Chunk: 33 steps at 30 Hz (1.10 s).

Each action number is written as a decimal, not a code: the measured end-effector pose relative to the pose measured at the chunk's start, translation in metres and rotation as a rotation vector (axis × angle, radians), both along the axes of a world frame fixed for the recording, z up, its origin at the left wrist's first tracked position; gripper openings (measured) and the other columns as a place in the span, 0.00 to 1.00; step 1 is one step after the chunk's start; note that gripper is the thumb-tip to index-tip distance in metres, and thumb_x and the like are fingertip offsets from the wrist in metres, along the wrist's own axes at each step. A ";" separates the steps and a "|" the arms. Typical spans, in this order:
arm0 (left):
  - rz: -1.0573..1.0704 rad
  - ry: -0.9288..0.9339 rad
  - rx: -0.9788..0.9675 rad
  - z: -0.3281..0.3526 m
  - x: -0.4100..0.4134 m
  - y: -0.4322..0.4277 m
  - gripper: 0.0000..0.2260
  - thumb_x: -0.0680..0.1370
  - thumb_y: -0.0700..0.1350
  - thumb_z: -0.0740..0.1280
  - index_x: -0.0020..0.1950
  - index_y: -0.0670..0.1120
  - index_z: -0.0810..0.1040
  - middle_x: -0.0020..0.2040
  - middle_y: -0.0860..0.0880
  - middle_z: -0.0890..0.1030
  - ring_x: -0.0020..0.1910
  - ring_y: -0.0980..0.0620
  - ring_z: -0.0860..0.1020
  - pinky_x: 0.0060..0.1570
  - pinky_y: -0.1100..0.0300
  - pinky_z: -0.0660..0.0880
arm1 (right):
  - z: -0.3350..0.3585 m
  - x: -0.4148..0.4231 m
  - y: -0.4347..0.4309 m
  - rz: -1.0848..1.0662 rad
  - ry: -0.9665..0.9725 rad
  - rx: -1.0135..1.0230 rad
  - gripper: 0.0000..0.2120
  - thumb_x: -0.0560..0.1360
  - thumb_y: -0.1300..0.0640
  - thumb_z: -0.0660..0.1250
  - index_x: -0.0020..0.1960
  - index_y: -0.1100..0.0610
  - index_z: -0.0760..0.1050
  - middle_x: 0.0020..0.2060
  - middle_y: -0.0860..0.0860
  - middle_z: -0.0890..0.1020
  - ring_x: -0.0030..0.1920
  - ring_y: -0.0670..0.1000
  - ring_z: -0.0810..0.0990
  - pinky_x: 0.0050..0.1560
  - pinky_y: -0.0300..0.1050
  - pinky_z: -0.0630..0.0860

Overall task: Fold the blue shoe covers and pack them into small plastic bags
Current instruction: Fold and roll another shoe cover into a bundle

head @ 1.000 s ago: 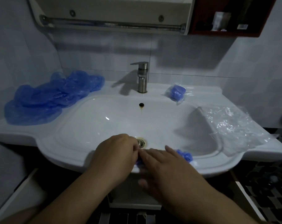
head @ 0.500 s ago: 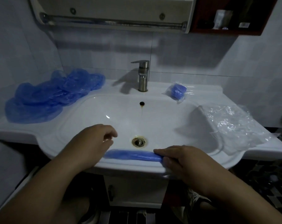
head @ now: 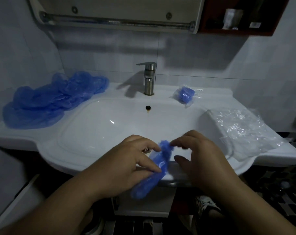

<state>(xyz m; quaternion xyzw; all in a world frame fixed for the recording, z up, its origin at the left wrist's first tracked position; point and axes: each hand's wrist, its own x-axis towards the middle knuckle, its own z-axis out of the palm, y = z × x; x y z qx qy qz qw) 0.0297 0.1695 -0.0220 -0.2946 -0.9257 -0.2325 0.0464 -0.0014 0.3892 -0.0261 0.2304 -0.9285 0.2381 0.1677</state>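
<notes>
The white glazed sink (head: pixel 93 126) spreads wide, its smooth basin open behind the hands. On its left ledge sprawls a crinkled heap of blue shoe covers (head: pixel 50 102), and on the right ledge a flat stack of clear plastic bags (head: pixel 245 131) overhangs the edge. Over the curved front rim, the left hand (head: pixel 126 163) pinches a rolled shoe cover (head: pixel 154 173) between thumb and forefinger. The right hand (head: pixel 204 158) curls blurred fingertips on its crumpled top end. The roll slants from below the rim at lower left up toward the basin. A packed bag (head: pixel 185 94) lies beside the faucet (head: pixel 149 78).
</notes>
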 end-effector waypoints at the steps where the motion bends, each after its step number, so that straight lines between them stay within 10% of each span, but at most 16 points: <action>1: -0.006 0.020 -0.003 -0.002 0.000 0.000 0.10 0.77 0.51 0.70 0.56 0.61 0.84 0.67 0.67 0.71 0.67 0.68 0.63 0.63 0.74 0.63 | 0.001 0.002 0.002 0.039 -0.009 -0.040 0.15 0.68 0.60 0.74 0.48 0.43 0.81 0.40 0.36 0.75 0.41 0.38 0.76 0.41 0.26 0.67; 6: 0.004 0.086 -0.018 -0.007 0.000 0.002 0.11 0.76 0.53 0.67 0.56 0.60 0.84 0.65 0.65 0.73 0.65 0.65 0.67 0.63 0.65 0.68 | 0.006 0.022 0.010 0.420 -0.068 -0.073 0.12 0.68 0.57 0.73 0.48 0.44 0.81 0.42 0.39 0.79 0.45 0.40 0.79 0.45 0.33 0.73; 17: 0.020 -0.084 0.105 0.004 0.008 0.012 0.16 0.72 0.65 0.68 0.51 0.57 0.84 0.53 0.62 0.79 0.54 0.64 0.77 0.53 0.63 0.74 | 0.001 0.023 0.004 0.387 -0.124 -0.069 0.12 0.75 0.46 0.64 0.38 0.51 0.79 0.37 0.41 0.75 0.41 0.44 0.76 0.41 0.43 0.73; 26: 0.273 -0.057 0.237 -0.004 0.005 0.028 0.09 0.70 0.53 0.66 0.42 0.54 0.85 0.44 0.59 0.83 0.46 0.62 0.80 0.48 0.57 0.77 | -0.005 0.026 -0.004 0.162 -0.095 -0.163 0.14 0.64 0.46 0.75 0.30 0.43 0.71 0.34 0.43 0.76 0.37 0.44 0.77 0.34 0.31 0.66; 33: 0.316 -0.062 0.317 -0.005 0.007 0.026 0.05 0.70 0.43 0.75 0.39 0.52 0.81 0.43 0.63 0.82 0.45 0.64 0.80 0.48 0.64 0.77 | 0.003 0.025 0.003 0.315 -0.127 -0.026 0.12 0.65 0.44 0.75 0.47 0.44 0.80 0.40 0.41 0.76 0.41 0.42 0.77 0.39 0.35 0.73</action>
